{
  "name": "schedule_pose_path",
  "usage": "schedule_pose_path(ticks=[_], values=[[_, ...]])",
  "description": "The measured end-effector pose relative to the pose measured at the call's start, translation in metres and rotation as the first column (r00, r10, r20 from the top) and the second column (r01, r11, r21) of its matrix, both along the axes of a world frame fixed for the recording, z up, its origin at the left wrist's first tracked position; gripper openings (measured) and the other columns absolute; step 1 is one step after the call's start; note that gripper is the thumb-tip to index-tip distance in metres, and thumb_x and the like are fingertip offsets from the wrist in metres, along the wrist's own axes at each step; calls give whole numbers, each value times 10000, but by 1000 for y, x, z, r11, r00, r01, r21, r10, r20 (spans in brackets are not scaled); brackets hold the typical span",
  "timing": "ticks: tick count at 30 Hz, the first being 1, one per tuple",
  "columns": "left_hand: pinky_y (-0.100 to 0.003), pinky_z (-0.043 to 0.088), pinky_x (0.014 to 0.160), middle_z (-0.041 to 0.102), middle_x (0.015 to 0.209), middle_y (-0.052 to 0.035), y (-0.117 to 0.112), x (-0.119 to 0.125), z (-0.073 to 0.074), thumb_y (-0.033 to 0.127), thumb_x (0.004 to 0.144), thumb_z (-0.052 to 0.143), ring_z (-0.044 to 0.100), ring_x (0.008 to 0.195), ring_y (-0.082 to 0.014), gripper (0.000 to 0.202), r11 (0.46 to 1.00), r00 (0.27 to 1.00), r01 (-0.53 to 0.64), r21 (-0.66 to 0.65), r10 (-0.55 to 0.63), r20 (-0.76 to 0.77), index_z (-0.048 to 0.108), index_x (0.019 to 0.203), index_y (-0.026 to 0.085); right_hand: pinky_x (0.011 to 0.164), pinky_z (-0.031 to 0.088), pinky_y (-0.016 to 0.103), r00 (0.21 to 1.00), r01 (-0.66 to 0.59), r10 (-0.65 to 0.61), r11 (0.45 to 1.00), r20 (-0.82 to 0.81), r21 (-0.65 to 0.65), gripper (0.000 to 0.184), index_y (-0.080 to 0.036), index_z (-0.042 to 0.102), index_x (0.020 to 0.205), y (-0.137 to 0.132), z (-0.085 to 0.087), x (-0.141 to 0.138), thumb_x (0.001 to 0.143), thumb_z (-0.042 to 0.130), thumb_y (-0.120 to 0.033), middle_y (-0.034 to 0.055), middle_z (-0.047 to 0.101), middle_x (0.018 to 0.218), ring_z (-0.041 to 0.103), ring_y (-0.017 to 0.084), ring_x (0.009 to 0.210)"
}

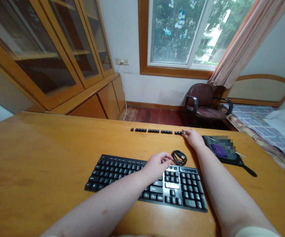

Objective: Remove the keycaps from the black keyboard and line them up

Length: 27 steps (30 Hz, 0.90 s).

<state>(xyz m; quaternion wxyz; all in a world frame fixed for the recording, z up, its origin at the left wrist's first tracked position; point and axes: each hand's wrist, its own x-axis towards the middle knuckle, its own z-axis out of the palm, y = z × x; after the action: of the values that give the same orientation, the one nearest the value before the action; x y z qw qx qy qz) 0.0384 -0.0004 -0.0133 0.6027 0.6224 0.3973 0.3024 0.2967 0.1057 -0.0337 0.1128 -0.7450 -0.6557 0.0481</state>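
A black keyboard lies slightly slanted on the wooden desk. My left hand hovers over its top edge, fingers curled and thumb close to the fingertips; whether something small is between them I cannot make out. Black keycaps stand in a row of small groups along the desk's far side. At the right end of this row, my right hand has its fingertips pinched on a keycap, mostly hidden by the fingers. Just beyond my left fingertips sits a coiled black USB cable.
Right of my right forearm lies a dark pouch with a strap and a purple cloth on it. The wooden desk reaches far left. Past it stand a glass-door cabinet, an office chair and a bed.
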Motion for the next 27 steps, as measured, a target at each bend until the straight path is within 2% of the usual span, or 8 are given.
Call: schedule_pose_path(ticks=[7, 14, 17, 18, 20, 23, 25, 27], values=[[-277, 447, 692, 661, 827, -39, -1, 0, 2, 249, 785, 511, 584, 739, -150, 170, 1000, 1000, 1, -2, -1, -21, 595, 899, 156, 676, 377, 256, 1000, 1, -1, 1000, -14, 11, 311, -204, 671, 1006, 0, -3, 0, 836, 501, -401, 85, 601, 944, 566, 191, 827], [-280, 447, 674, 657, 830, -51, 0, 1, 5, 237, 789, 491, 579, 715, -151, 188, 1000, 996, 9, 27, -7, -84, 594, 915, 144, 803, 405, 285, 996, 42, -33, 994, -86, 98, 417, -163, 572, 1183, 0, -10, 2, 842, 486, -386, 112, 631, 1041, 573, 210, 944], [-302, 450, 706, 659, 857, -64, -2, -5, 11, 229, 812, 453, 591, 757, -172, 207, 988, 989, 29, 149, -6, -149, 596, 939, 150, 832, 412, 296, 992, 49, -27, 982, -120, 180, 372, -166, 611, 1122, -7, -6, -1, 861, 447, -373, 108, 627, 1095, 568, 211, 983], [-315, 442, 741, 660, 870, -69, -5, -7, 15, 224, 824, 436, 593, 788, -181, 213, 967, 983, 53, 250, -6, -184, 604, 938, 158, 834, 414, 294, 991, 37, -10, 977, -131, 208, 353, -171, 629, 1090, -10, -2, -2, 864, 439, -366, 101, 631, 1095, 569, 208, 985], [-362, 387, 852, 663, 920, -77, -13, -12, 22, 223, 842, 425, 573, 898, -212, 227, 837, 957, 201, 509, -57, -284, 630, 933, 188, 824, 420, 285, 987, 1, 37, 972, -157, 235, 327, -175, 657, 1025, -16, 6, -7, 865, 438, -356, 90, 652, 1053, 580, 204, 967], [-392, 355, 886, 660, 956, -99, -31, -14, 32, 214, 825, 461, 561, 934, -239, 236, 648, 890, 430, 629, -186, -416, 634, 986, 207, 775, 433, 280, 974, -72, 106, 982, -198, 173, 313, -171, 678, 944, -28, 20, -18, 855, 452, -368, 85, 681, 964, 603, 208, 904], [-421, 338, 912, 646, 1005, -111, -41, -14, 37, 246, 827, 484, 543, 991, -264, 269, 612, 854, 480, 628, -165, -493, 603, 1064, 208, 739, 437, 283, 963, -127, 151, 985, -224, 120, 321, -169, 681, 900, -40, 26, -26, 854, 444, -380, 83, 690, 914, 612, 215, 860], [-455, 316, 941, 569, 1180, -143, -46, -18, 40, 344, 763, 593, 487, 1094, -312, 478, 613, 826, 499, 613, -124, -549, 509, 1209, 195, 750, 438, 288, 946, -167, 190, 980, -264, 108, 326, -170, 680, 892, -58, 30, -34, 855, 435, -382, 84, 692, 911, 612, 218, 863]])
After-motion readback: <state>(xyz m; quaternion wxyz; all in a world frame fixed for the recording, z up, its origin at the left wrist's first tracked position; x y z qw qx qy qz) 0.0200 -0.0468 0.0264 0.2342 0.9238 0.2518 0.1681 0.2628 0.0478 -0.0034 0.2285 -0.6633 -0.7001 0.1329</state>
